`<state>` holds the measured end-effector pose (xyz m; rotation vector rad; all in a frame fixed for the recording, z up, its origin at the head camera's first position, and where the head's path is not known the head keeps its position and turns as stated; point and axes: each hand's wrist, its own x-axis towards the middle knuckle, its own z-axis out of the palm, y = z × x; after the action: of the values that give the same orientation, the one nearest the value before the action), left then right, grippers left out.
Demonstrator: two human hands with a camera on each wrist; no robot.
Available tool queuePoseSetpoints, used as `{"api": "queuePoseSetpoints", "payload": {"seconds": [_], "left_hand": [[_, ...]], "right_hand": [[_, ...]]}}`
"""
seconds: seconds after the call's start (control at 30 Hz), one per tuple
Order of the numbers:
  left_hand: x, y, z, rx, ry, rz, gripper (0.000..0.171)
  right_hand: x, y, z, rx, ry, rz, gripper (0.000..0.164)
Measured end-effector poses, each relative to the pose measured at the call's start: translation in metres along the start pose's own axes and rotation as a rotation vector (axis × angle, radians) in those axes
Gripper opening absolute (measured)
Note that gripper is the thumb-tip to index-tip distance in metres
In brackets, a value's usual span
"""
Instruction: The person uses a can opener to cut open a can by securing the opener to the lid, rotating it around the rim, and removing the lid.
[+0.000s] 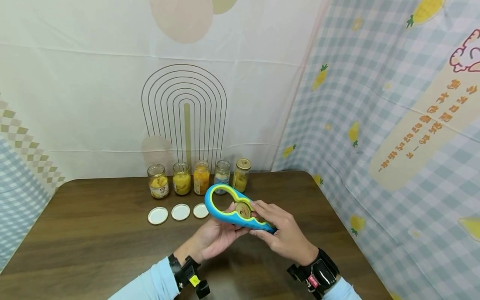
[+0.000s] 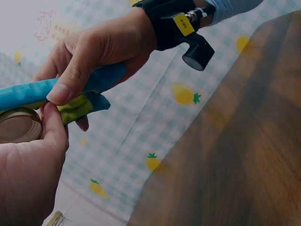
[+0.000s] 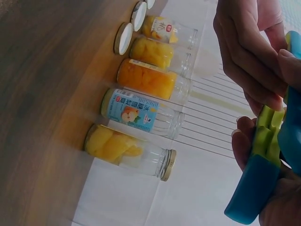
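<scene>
A blue and lime-green jar opener (image 1: 221, 214) is held tilted above the table by both hands. My right hand (image 1: 286, 231) grips its handle end, thumb below and fingers over the top. A gold jar lid (image 1: 243, 210) sits within the opener's toothed opening; the left wrist view shows the hollow underside of the lid (image 2: 19, 125). My left hand (image 1: 217, 237) is underneath, palm up, pinching the lid with its fingertips, some of them hidden by the opener. Behind the opener stands a blue-labelled jar (image 3: 131, 110) without a lid.
Three lidless jars of yellow or orange fruit (image 1: 159, 183) line the back edge of the wooden table (image 1: 93, 233). Right of the blue-labelled jar is a fruit jar with its gold lid on (image 1: 240, 177). Three lids (image 1: 157, 216) lie white side up before the row.
</scene>
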<state>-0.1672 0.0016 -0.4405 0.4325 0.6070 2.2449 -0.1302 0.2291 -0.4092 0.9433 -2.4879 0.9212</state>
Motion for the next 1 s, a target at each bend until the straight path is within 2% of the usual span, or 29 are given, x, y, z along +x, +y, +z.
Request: {"api": "queuePoseSetpoints", "payload": {"seconds": [0.13,0.23,0.3,0.43,0.63,0.7,0.83,1.0], "left_hand": [[0.000,0.002,-0.002,0.068,0.036,0.006,0.061],[-0.001,0.004,-0.004,0.132,0.104,0.015,0.050],[-0.003,0.005,-0.006,0.208,0.162,0.024,0.043],[-0.011,0.008,-0.014,0.476,0.292,0.039,0.043],[-0.032,0.012,-0.027,1.065,0.524,0.133,0.046],[-0.040,0.013,-0.029,1.220,0.571,0.171,0.049],[-0.053,0.011,-0.030,1.386,0.587,0.191,0.055],[-0.060,0.006,-0.029,1.482,0.579,0.171,0.061]], "right_hand": [[0.000,0.004,-0.001,-0.018,0.014,0.000,0.072],[0.000,0.008,-0.003,-0.030,0.035,0.004,0.074],[0.000,0.012,-0.004,-0.037,0.046,0.012,0.075],[-0.003,0.020,-0.008,-0.062,0.061,0.045,0.076],[-0.013,0.033,-0.014,-0.089,0.091,0.084,0.074],[-0.017,0.037,-0.016,-0.085,0.103,0.098,0.074],[-0.022,0.042,-0.017,-0.084,0.118,0.111,0.073],[-0.026,0.046,-0.016,-0.081,0.117,0.127,0.073]]}}
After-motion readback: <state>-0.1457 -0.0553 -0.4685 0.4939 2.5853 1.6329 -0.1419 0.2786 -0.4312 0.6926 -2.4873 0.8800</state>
